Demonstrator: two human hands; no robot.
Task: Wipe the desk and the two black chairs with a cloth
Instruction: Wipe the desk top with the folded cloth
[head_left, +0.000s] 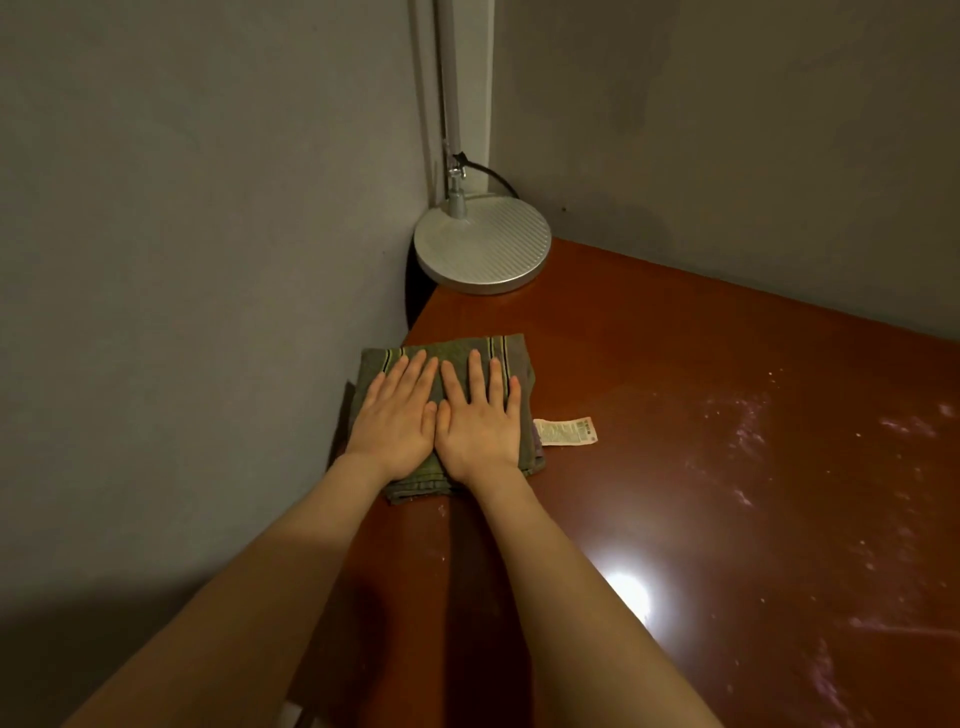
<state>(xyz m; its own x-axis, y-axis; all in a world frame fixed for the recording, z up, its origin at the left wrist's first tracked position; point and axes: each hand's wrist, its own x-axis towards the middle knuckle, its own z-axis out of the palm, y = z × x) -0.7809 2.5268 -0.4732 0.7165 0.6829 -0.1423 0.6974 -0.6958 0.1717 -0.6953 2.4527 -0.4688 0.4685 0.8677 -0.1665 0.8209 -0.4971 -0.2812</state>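
your left hand (397, 422) and right hand (480, 422) lie flat, fingers straight, side by side, pressing the folded green striped cloth (498, 349) at frame centre, on the brown worktop (675, 415) below the lamp base (483, 247).

Bare forearms (249, 587); left hand (396, 423), right hand (480, 423) bare too.

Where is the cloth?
Head view: the cloth lies on the desk at its left edge, under the left hand and right hand, near the lamp base.
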